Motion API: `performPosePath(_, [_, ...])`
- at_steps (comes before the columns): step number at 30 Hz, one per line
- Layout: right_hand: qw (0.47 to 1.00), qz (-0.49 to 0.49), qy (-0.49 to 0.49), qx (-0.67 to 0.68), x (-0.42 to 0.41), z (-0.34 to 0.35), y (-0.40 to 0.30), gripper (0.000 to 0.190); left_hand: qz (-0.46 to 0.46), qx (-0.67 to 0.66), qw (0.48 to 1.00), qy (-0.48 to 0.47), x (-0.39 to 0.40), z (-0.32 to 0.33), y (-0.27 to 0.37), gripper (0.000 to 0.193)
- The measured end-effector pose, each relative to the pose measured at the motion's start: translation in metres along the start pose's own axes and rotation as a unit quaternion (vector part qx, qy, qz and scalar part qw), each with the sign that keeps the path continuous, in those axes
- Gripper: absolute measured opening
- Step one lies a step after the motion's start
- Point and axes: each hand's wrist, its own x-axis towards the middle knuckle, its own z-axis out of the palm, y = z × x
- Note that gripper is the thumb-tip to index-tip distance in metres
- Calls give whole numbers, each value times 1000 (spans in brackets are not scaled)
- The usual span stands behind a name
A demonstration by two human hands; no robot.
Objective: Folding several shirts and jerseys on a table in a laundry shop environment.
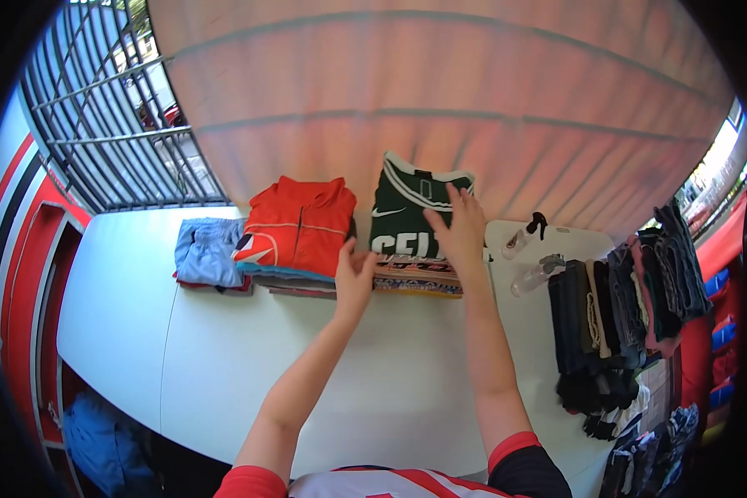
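A folded dark green jersey (404,196) with white trim and lettering tops a stack of folded patterned garments (414,283) near the back of the white table. My right hand (460,227) is over the jersey's right side, fingers spread, gripping nothing; whether the fingertips touch the cloth is unclear. At the lower left edge of that stack is my left hand (356,274), fingers apart and holding nothing visible. Just left of it, a folded red collared garment (305,218) rests on another clothes stack (295,283). Light blue shorts (208,252) lie folded farther left on a small pile.
Two clear bottles, one a spray bottle (520,239), the other (532,279) lying nearby, are on the right. Beyond them stands a long row of folded trousers (625,292). A pinkish sheet (348,75) hangs behind the white table (236,348); a metal grille (112,112) is at left.
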Motion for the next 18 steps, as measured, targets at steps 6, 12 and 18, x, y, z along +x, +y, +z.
performPosePath(6, [969,28,-226,-94,-32,30,-38,58,89,188,978,22,-160,-117,-18,24])
performPosePath(12, [992,-124,0,-20,-131,-4,-98,48,117,374,898,201,-313,-288,-45,15])
performPosePath(18, [944,-124,-301,60,-396,34,-191,48,-39,389,800,454,-424,-464,-97,7])
